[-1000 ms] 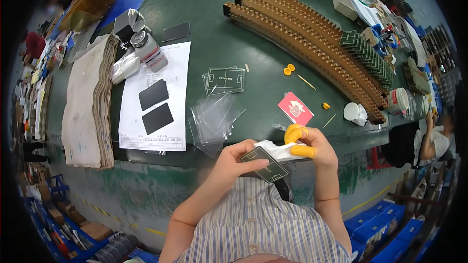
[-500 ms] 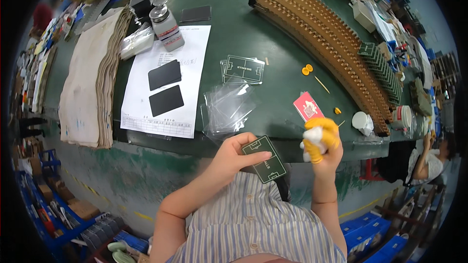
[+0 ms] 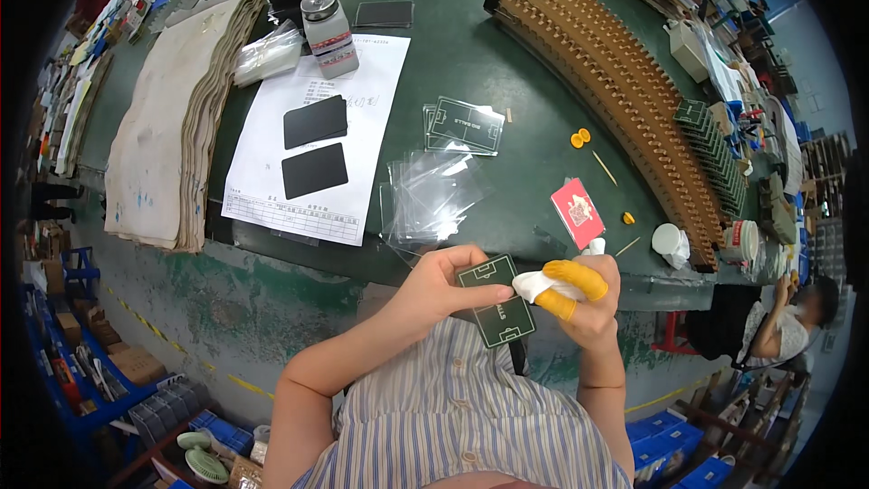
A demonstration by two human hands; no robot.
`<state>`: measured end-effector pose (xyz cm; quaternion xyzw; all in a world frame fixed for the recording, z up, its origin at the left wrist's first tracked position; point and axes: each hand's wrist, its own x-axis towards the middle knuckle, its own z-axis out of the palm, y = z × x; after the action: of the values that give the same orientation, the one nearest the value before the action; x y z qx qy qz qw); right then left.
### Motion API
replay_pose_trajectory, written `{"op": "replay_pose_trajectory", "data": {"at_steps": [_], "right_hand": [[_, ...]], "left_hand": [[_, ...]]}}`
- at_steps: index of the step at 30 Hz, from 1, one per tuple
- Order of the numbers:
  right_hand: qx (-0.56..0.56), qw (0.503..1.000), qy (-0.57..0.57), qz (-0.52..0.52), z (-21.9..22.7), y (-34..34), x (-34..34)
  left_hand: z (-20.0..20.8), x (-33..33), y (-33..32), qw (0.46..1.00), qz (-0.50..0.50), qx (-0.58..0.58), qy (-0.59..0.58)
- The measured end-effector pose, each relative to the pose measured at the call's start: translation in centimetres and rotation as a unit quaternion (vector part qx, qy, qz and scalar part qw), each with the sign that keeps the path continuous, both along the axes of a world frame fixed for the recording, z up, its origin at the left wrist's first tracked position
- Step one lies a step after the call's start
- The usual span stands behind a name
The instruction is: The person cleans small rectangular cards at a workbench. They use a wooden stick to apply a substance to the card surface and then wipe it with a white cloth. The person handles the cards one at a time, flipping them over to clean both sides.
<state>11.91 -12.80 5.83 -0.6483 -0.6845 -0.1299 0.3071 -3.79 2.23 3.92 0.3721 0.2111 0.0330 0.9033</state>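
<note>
My left hand [image 3: 433, 292] grips a dark green card [image 3: 496, 324] printed with white pitch lines, thumb on its face, over the table's front edge. Yellow finger cots cover some fingers of my right hand [image 3: 590, 312]. That hand pinches a bunched white cloth [image 3: 536, 285], whose tip meets the card's upper right edge. Just beyond it lies a red card [image 3: 577, 211] with a pale figure. Clear plastic sleeves [image 3: 434, 204] are spread past my left hand, and similar green cards [image 3: 466, 125] lie behind them.
Long curved brown slotted racks [image 3: 597, 81] span the right side, with green cards [image 3: 711, 140] standing in them. Yellow cots [image 3: 580, 138], a thin wooden stick [image 3: 605, 167] and a white tub [image 3: 670, 243] lie nearer. Left are a metal-topped bottle [image 3: 328, 27], black cards [image 3: 314, 170] and stained sheets [image 3: 172, 127].
My right hand has moved left with the white cloth, from apart to the green card's edge. The left hand keeps hold of the card. The whole view has shifted slightly.
</note>
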Motion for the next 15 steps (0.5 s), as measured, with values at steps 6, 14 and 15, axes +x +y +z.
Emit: {"op": "replay_pose_trajectory", "data": {"at_steps": [6,14,15], "right_hand": [[0.017,1.0,-0.001,-0.016,-0.5,0.8,0.1],[0.037,0.973,0.219,-0.06,-1.2,1.5,0.2],[0.042,0.954,0.29,-0.064,-1.3,1.3,0.0]], "left_hand": [[-0.2,0.0,-0.4,1.0,-0.023,0.002,0.005],[0.1,-0.3,-0.8,0.994,0.036,0.103,0.016],[-0.2,-0.2,-0.7,0.973,0.063,0.222,-0.021]]}}
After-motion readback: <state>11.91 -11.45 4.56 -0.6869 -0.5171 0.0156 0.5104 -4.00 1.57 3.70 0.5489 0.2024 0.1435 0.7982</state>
